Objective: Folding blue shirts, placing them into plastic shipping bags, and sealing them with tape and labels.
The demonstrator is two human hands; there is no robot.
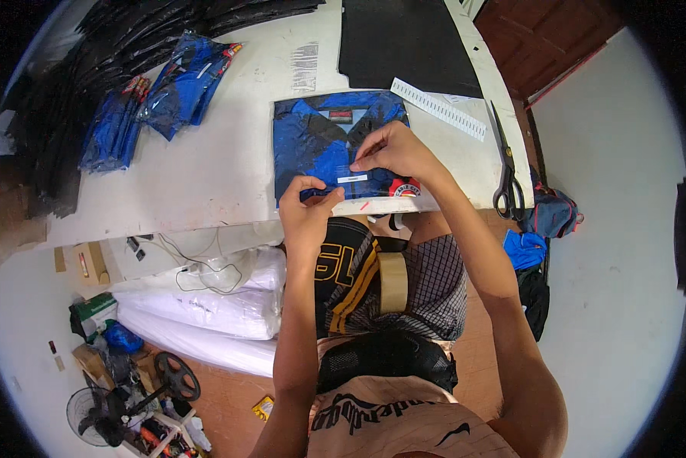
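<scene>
Right hand (395, 149) beside white label (352, 179) (possibly printed), blue shirt (293, 164)

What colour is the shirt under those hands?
The shirt is blue with dark areas, best in the head view.

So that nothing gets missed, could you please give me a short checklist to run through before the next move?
1. Blue-and-black garment in clear plastic lies flat on the white table: ok.
2. Small white label lies over the garment: ok.
3. Label fully stuck down: cannot tell.
4. Right hand holding nothing: cannot tell; its fingertips are close together.
5. White strip near the garment's upper-right corner: ok.
6. Scissors well away from the table's edge: not ok; the handles reach it.
</scene>
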